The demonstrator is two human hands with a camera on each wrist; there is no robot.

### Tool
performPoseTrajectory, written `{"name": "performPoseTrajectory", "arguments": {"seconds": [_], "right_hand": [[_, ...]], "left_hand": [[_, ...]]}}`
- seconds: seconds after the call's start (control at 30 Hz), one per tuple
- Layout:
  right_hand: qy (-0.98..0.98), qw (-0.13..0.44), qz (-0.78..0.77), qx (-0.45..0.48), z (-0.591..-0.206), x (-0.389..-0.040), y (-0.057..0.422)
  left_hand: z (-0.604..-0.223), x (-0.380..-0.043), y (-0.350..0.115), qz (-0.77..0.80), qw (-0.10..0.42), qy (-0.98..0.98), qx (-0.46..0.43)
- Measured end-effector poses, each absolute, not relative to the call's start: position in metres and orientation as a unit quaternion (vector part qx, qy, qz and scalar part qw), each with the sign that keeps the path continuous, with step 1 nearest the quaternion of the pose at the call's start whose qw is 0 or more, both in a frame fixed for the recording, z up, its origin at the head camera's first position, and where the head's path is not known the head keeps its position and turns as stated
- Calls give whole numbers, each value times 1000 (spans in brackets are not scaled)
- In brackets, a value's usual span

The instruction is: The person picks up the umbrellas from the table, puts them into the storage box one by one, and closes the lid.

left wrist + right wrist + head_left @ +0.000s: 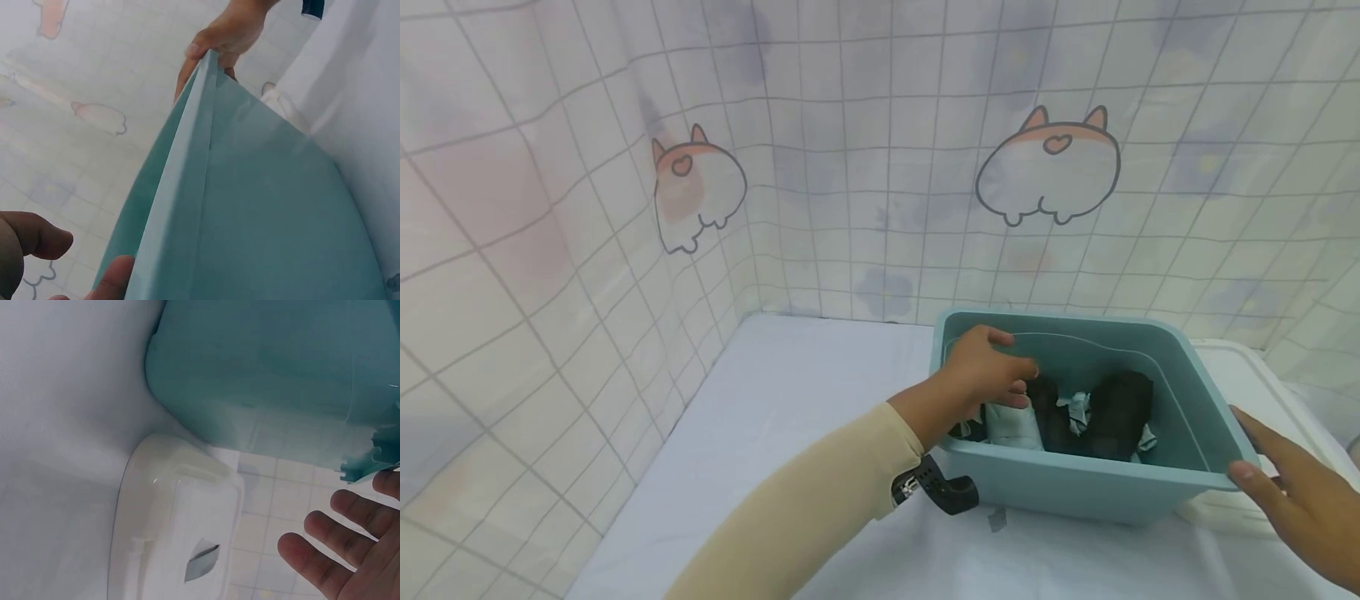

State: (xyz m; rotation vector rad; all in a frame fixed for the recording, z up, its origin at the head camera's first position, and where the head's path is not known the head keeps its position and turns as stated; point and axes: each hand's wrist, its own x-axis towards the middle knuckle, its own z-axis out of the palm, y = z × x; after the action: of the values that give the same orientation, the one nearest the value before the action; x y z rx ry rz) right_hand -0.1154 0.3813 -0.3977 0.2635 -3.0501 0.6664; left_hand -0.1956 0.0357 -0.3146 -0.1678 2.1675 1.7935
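Note:
A blue-green plastic bin [1052, 475] stands on the white table. Inside lie dark bundles [1120, 412] and a pale folded item [1015, 423]; their kind is unclear. My left hand [985, 371] reaches over the bin's left end, fingers loosely spread above the contents, nothing visibly held. In the left wrist view its fingertip [115, 278] is beside the rim. My right hand [1300, 492] grips the bin's right front corner, thumb on the outer rim and fingers behind. The right wrist view shows its fingers [331, 562] extended near the handle end.
Behind and right of the bin lies a white plastic lid-like piece [1247, 375], shown with a grey patch [203, 562] in the right wrist view. Grid-patterned curtains [865, 167] with cartoon animals close off the back and left of the white table [820, 383]. A black strap [936, 486] hangs on my left wrist.

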Motion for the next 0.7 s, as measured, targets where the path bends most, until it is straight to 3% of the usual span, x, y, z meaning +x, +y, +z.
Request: {"name": "performPoseTrajectory", "arguments": {"seconds": [0.7], "right_hand": [[-972, 19, 214, 97, -396, -112, 381]], "left_hand": [[-308, -195, -26, 624, 115, 772, 33]]}}
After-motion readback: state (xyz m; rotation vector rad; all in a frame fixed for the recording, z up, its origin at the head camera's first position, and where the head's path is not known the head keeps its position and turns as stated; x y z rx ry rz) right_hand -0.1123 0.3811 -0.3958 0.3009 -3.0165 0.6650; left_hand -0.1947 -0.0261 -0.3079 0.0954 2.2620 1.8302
